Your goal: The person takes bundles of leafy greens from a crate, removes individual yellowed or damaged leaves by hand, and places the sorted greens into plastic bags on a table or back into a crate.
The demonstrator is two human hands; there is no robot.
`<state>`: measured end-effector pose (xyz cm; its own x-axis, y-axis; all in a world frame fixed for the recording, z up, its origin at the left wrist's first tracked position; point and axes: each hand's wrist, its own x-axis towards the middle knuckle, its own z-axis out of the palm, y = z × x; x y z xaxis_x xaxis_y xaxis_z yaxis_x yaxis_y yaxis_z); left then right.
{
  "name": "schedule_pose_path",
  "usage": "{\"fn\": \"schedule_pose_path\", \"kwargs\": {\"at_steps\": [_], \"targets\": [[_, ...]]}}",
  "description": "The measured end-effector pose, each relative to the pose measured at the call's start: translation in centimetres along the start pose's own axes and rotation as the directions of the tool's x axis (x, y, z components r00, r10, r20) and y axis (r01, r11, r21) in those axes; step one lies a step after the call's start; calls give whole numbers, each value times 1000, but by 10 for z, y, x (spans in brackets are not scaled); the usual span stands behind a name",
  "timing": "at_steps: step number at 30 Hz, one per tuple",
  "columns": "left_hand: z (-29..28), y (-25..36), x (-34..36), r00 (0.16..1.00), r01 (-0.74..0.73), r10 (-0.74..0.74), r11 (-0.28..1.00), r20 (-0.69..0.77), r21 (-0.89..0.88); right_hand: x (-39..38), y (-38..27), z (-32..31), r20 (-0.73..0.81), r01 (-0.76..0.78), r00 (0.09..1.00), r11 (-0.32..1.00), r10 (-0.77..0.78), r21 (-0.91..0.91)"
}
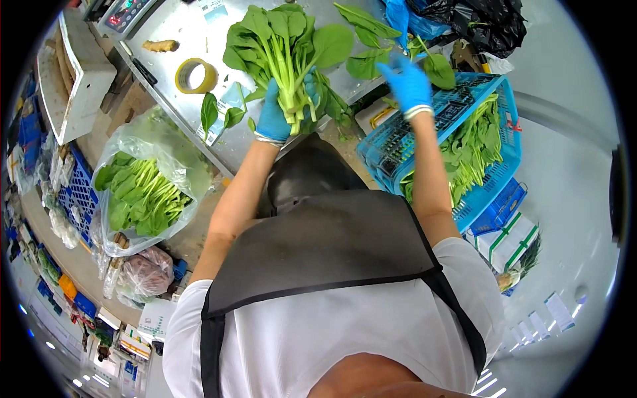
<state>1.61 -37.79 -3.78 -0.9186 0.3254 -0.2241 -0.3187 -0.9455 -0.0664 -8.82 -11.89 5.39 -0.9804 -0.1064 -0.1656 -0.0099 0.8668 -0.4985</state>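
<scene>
My left hand (274, 118), in a blue glove, is closed round the stem ends of a bunch of leafy greens (284, 53), held over the metal table (259, 12). The leaves fan out away from me. My right hand (406, 83), also gloved in blue, is raised over the rim of a blue crate (488, 199); its fingers look apart, with nothing plain between them. Close by are a loose leaf (439, 71) and more leaves on the table's right side (365, 64). More greens (478, 152) fill the crate.
A roll of yellow tape (195, 75), a ginger-like root (160, 46) and a black pen (144, 71) lie on the table. A scale (126, 14) stands far left. Left of me, a clear bag (146, 186) holds greens. Black plastic bags (488, 26) sit far right.
</scene>
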Motion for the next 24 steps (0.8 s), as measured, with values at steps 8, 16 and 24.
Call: {"fn": "schedule_pose_path", "kwargs": {"at_steps": [8,16,24], "targets": [[-12,3,-16,984,150,-122,959,-131,239,26,-35,124,671,-700,714,226,202,677],[2,8,-40,964,246,-175,875,-202,416,4,18,54,432,-418,869,-110,243,902],[73,9,-63,876,241,474,-590,89,771,-52,-57,145,496,-529,819,-44,-288,847]]}}
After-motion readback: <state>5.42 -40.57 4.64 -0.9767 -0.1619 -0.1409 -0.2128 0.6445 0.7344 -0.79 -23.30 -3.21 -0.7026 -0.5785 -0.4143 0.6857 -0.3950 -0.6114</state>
